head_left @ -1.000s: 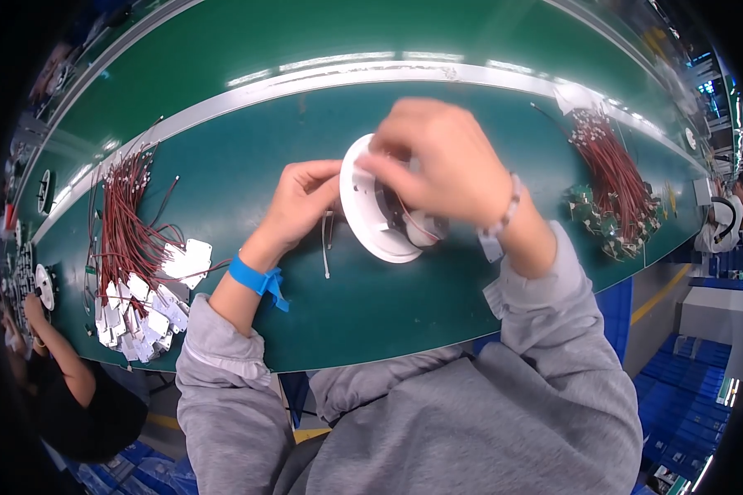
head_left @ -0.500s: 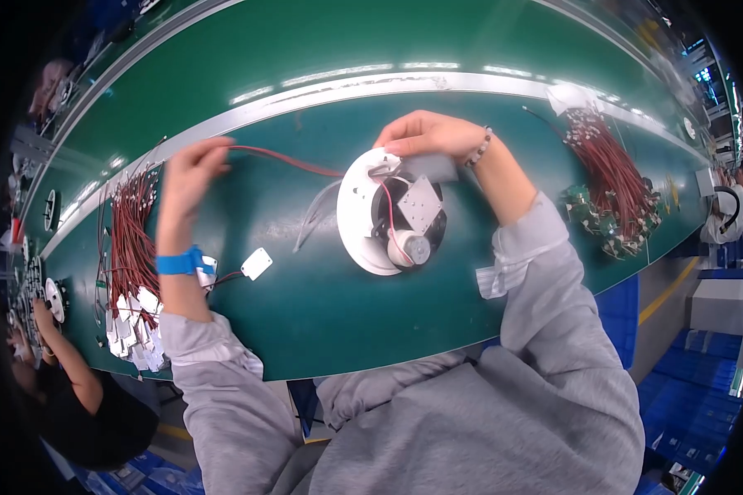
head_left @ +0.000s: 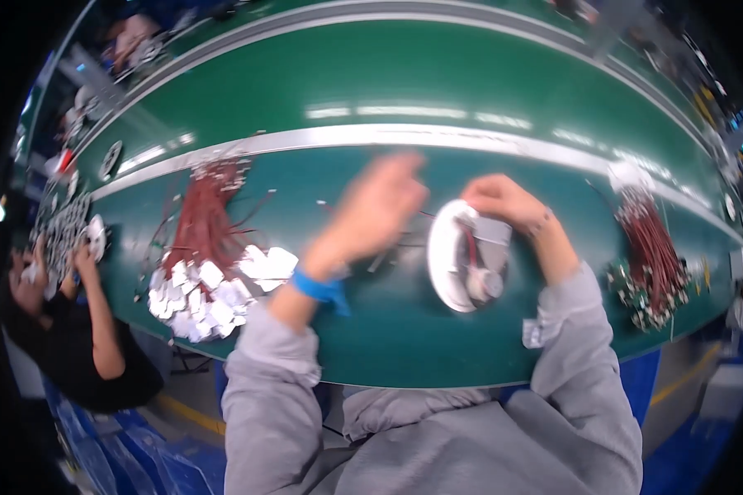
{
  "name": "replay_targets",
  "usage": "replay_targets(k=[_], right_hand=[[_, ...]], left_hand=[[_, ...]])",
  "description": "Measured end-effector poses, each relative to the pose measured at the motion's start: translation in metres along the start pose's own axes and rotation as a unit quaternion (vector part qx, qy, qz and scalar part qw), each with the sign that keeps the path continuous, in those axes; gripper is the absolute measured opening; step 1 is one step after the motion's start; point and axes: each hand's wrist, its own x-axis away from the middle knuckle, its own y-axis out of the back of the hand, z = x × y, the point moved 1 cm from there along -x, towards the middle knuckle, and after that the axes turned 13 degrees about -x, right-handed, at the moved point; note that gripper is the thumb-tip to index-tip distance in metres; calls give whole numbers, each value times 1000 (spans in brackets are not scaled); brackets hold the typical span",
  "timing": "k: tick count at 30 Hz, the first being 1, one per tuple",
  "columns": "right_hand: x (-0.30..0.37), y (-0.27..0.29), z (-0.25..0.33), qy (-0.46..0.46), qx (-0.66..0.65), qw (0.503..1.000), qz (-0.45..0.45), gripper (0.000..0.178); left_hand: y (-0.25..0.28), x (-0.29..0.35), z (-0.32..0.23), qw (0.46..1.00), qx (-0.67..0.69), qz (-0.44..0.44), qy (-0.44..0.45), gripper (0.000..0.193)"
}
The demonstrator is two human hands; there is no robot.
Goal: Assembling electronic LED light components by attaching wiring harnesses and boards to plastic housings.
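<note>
My right hand (head_left: 504, 200) is closed on the upper rim of a white round housing (head_left: 446, 262), which stands tilted on the green workbench. Inside the housing sit a small pale motor (head_left: 485, 285), a white plate (head_left: 494, 232) and a reddish wire. To the left of the housing, my left hand (head_left: 380, 206) is smeared by motion, with a blue band at its wrist. Its fingers cannot be made out, nor whether anything is in them. A thin dark wire shows between that hand and the housing.
Left on the bench lies a bundle of dark red wires (head_left: 202, 219) with white plates (head_left: 202, 301). At the right is another red wire bundle (head_left: 654, 243) with green circuit boards (head_left: 629, 289). A co-worker in black (head_left: 99, 355) handles white round parts at far left.
My left hand has swung right, from the stretched red wire at the left toward the housing. My right hand keeps hold of the rim. The whole view has shifted.
</note>
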Motion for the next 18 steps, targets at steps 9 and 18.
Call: replay_targets(k=[9, 18], right_hand=[[7, -12, 4, -20, -31, 999, -14, 12], [9, -22, -11, 58, -79, 993, -66, 19]], left_hand=[[-12, 17, -31, 965, 171, 192, 52, 23], [101, 89, -77, 985, 124, 49, 111, 20]])
